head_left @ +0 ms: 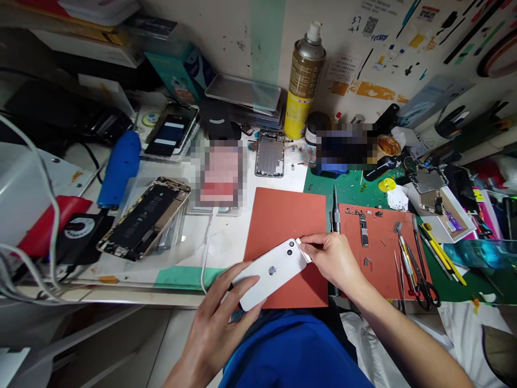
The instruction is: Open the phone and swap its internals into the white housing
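A white smartphone (264, 283) lies back side up, tilted, over the near part of a red-brown mat (288, 215). Its two camera lenses point up at the far right corner. My left hand (216, 318) grips its lower left end, with fingers across the back and the thumb along the near edge. My right hand (333, 261) pinches a small thin white piece (304, 253) against the phone's top edge, beside the cameras. What that piece is I cannot make out. The phone's front is hidden.
A screwdriver (336, 210) stands between the mat and a second mat (379, 269) with small parts, tweezers and scissors (424, 285). Opened phones (147, 215) lie left and behind. A spray can (302, 81) stands at the back. A white cable (205, 253) hangs over the front edge.
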`<state>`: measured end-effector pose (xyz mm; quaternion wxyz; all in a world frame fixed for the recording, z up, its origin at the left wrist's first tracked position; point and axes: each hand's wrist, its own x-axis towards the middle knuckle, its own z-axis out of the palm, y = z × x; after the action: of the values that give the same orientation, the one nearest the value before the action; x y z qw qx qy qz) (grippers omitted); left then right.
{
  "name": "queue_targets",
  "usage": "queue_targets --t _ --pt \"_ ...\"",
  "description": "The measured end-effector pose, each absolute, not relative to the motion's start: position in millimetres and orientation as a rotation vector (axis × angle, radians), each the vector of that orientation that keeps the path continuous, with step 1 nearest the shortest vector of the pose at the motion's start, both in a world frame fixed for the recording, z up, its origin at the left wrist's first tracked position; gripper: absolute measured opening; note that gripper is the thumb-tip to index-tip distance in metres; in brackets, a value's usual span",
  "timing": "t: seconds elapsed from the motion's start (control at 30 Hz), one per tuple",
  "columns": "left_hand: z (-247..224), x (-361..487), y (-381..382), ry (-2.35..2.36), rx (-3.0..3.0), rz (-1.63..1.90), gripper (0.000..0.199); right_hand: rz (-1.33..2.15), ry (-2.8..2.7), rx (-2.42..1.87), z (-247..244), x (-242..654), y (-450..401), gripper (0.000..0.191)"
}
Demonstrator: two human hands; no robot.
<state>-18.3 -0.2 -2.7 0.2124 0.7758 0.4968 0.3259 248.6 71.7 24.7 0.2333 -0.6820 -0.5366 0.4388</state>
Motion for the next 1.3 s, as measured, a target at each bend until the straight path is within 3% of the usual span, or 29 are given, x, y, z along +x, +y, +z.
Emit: queue_targets --t 0.23,0.53,1.03,1.3 --pt "-1 -20 0 1.438 2.146 0.842 0.028 1.095 -1.641 -1.89 29 248 66 0.025" --pt "-2 -20 -3 1.478 2.116 0.819 0.028 1.224 -1.664 -1.862 40 251 61 0.036" --pt "3 -18 -2 1.478 2.116 0.814 0.026 1.356 -1.473 -1.88 31 258 61 0.03" --pt "1 -20 -2 1.462 2.141 0.796 0.028 1.167 -1.563 -1.883 30 254 60 0.025"
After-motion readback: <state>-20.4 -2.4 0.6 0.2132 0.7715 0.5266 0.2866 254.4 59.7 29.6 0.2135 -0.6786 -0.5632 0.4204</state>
